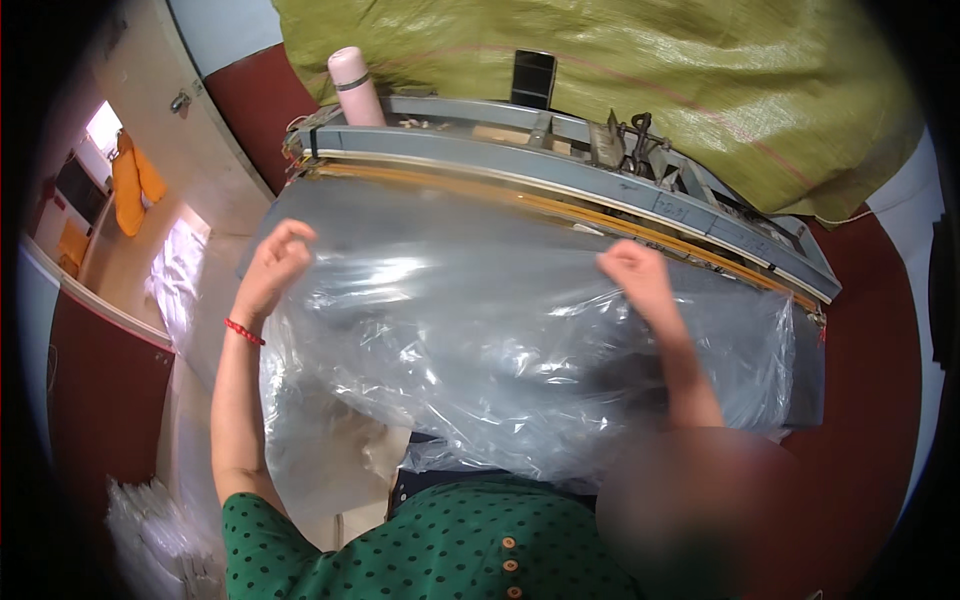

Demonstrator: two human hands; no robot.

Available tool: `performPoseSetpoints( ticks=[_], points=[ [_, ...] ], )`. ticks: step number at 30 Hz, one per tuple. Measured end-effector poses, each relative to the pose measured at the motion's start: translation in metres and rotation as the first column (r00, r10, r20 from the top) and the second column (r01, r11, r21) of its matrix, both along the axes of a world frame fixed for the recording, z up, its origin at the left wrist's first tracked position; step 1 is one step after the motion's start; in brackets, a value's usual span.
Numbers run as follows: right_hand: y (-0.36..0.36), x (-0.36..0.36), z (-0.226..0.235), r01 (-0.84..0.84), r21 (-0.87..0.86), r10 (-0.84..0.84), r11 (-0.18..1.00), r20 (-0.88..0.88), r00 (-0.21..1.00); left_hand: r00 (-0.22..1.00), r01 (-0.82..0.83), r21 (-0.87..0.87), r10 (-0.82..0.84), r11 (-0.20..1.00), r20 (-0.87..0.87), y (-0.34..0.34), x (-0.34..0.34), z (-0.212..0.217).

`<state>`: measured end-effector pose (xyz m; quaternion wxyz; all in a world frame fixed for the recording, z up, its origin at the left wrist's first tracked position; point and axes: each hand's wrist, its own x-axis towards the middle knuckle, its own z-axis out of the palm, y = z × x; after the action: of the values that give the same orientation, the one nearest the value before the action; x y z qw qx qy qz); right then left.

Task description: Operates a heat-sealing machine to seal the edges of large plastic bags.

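**Wide, crinkled sheet of clear plastic film (470, 370) across a dark grey, flat tabletop (345, 208)**

At far left, a pale door with a metal handle (140, 120) stands outside the table's left edge; below it lies a crumpled bundle of clear plastic (165, 535). The left hand (283, 250), above a red beaded bracelet (245, 332), is just inside that edge, thumb and curled fingers closed on the film. Beyond, a pink cylindrical bottle (357, 90) stands by the blue-grey metal frame (480, 150) along the table's far side.

In the middle, the film spans hand to hand, its near part drooping toward the wearer's green dotted shirt (430, 540) – little room there. Between film and frame runs a bare strip of tabletop, bordered by a yellow-orange rail (560, 207).

The right hand (632, 268) is near that rail, fingers likewise closed on the film. Farther right, the film ends short of the table's right edge – some bare tabletop shows.
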<state>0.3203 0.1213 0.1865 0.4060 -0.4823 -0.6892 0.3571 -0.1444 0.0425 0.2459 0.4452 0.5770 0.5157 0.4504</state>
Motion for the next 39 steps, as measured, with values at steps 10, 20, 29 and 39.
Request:
performPoseSetpoints(
  ticks=[10,20,29,39],
  points=[
    [-0.083,0.29,-0.061,0.712,0.366,-0.798,0.599,0.192,0.572,0.303,-0.028,0.835,0.801,0.549,-0.516,0.024,0.004,-0.004],
    [-0.166,0.398,-0.071,0.747,0.444,-0.859,0.494,0.384,0.339,0.451,0.346,0.192,0.017,0.918,-0.893,-0.055,0.098,-0.077],
    [-0.167,0.378,-0.062,0.778,0.442,-0.862,0.447,0.446,0.241,0.914,0.339,0.12,-0.296,0.933,-0.277,-0.057,0.12,-0.056],
    [-0.165,0.373,-0.06,0.788,0.429,-0.859,0.442,0.456,0.234,0.925,-0.309,-0.059,0.314,0.949,0.216,0.039,0.159,-0.073]
  ],
)
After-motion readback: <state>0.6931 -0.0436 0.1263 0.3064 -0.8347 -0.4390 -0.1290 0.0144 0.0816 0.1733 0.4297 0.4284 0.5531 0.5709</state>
